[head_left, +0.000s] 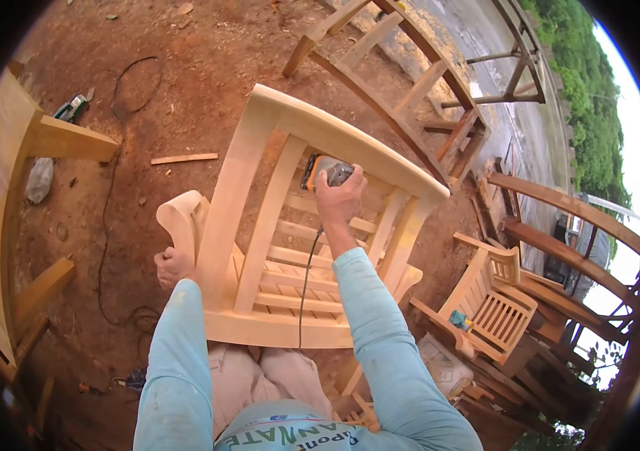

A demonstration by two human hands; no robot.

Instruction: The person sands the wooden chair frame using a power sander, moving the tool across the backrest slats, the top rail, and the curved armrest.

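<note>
A pale wooden slatted chair (218, 218) stands in front of me, with its back frame towards my body and the ground showing between its slats. My right hand (340, 197) is closed over an orange and grey electric sander (325, 168), which rests against the upper part of the frame. From the sander a dark power cord (305, 282) hangs down across the slats. At the left side, my left hand (175, 268) is closed round the chair's armrest (178, 216) just below its curved end; part of its grip is hidden.
A wooden furniture piece (15, 150) stands at far left, with a green power tool (72, 108) beside it. A loose wood strip (184, 158) and a cable (103, 248) lie on the dirt. Curved wooden frames (399, 98) and another slatted chair (496, 301) stand to the right.
</note>
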